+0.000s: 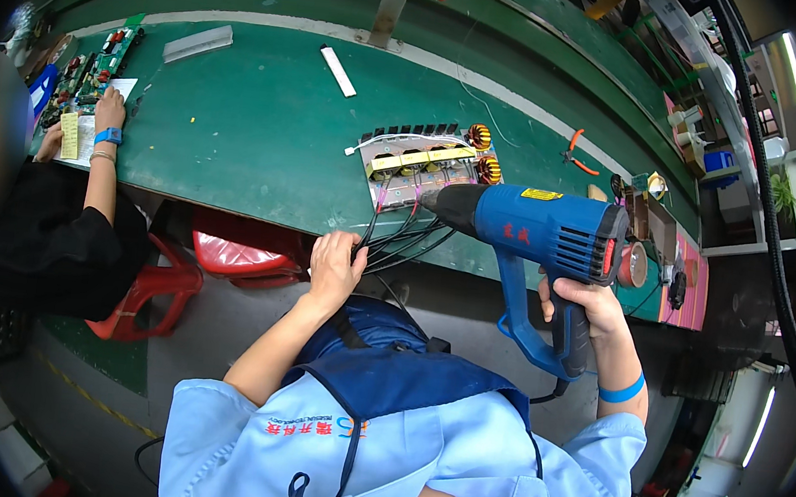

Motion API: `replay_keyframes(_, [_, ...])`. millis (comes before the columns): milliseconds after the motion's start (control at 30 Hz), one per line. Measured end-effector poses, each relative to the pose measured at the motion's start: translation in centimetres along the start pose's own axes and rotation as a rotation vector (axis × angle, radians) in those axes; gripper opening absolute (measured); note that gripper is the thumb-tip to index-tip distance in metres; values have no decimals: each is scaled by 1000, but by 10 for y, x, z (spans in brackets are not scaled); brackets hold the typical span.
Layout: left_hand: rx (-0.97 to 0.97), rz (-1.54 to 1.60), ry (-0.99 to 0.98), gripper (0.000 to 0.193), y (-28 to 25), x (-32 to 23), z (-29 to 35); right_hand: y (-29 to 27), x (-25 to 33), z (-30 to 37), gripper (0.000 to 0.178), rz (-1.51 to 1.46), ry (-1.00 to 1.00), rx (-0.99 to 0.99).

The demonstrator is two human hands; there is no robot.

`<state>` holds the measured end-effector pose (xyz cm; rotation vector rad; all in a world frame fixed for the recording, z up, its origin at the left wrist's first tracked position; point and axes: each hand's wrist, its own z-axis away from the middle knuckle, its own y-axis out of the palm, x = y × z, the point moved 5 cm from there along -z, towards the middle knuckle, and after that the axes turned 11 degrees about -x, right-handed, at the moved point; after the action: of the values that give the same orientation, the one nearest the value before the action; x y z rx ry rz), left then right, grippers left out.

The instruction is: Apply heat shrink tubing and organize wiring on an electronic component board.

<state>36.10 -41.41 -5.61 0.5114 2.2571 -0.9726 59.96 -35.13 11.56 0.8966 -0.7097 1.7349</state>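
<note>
Circuit board (pixel 401 194) lies near the front edge of the green workbench (pixel 247 129), black wires (pixel 408 247) trailing from it over that edge. The person's left hand (pixel 335 266) pinches the wires between thumb and fingers. The right hand (pixel 592 307) is wrapped around the handle of a blue heat gun (pixel 539 229), its nozzle pointing at the board's wired side.

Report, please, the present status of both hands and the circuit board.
Left hand holding black wires. Right hand gripping blue heat gun, nozzle close to circuit board. Circuit board on green bench, partly hidden by nozzle.
</note>
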Motion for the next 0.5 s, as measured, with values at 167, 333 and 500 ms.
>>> replay_keyframes(167, [48,69,-156,19,6,8,6,2,2,-2,20,64,-35,-13])
replay_keyframes(333, [40,31,-126,28,1,-4,0,-2,0,-2,34,41,-43,-64])
replay_keyframes(500, [23,-68,130,34,3,-31,-11,-5,-2,0,21,8,-27,-28])
